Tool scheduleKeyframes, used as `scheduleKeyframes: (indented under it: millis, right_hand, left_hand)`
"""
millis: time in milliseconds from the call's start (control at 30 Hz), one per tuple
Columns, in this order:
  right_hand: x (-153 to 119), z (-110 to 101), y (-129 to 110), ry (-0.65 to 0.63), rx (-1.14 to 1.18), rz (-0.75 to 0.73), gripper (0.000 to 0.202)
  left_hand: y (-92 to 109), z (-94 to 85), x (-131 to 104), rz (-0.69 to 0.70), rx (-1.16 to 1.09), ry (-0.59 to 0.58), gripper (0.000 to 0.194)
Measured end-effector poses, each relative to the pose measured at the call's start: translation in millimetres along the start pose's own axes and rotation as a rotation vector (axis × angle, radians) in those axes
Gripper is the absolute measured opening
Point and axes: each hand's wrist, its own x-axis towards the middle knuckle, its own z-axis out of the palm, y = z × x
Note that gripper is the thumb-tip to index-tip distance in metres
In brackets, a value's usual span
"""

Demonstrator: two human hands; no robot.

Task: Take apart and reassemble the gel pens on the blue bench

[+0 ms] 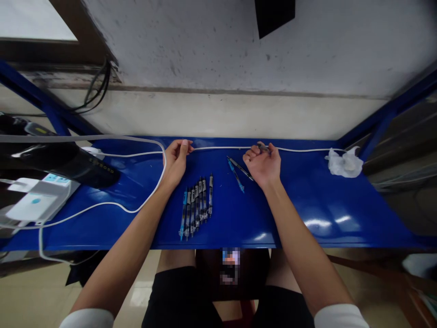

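My left hand point(175, 161) rests near the back of the blue table, thumb and fingers pressed together beside a white cable point(218, 148). What it pinches, if anything, is hidden. Palm up, my right hand point(263, 164) has its fingers curled around a small dark, greyish thing point(262, 147) that I cannot make out. Just left of that hand lie a blue pen point(235, 174) and a black pen point(241, 168), crossing near their upper ends. Several pens point(197, 205) with clear caps or wraps at their lower ends lie side by side in a row nearer the front edge.
A crumpled white plastic bag point(344, 162) lies at the back right. To the left are a large black bottle-like object point(68, 161), a white power strip point(41, 200) and a looping white cord point(128, 210). A wall point(232, 116) borders the blue table point(249, 214) behind.
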Motion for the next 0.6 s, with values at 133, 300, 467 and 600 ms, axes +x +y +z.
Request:
scheduleKeyframes:
  millis: [133, 300, 467, 600]
  right_hand:
    - [-4.8, 6.7, 4.8, -0.018, -0.274, -0.058, 0.04]
    - [-40.9, 15.3, 22.5, -0.102, -0.947, -0.351, 0.043]
    - [-105.4, 14.0, 49.1, -0.382, -1.854, -0.534, 0.044]
    - [-130.0, 9.5, 64.1, -0.496, -2.175, -0.525, 0.053]
  left_hand:
    - [-0.9, -0.8, 0.7, 0.002, -0.017, 0.007, 0.044]
    - [-0.3, -2.8, 1.7, -0.005, -0.005, 0.008, 0.046]
    - [4.0, -2.5, 1.1, 0.002, -0.019, 0.003, 0.044]
    - [6.6, -3.2, -0.8, 0.004, -0.018, -0.016, 0.045]
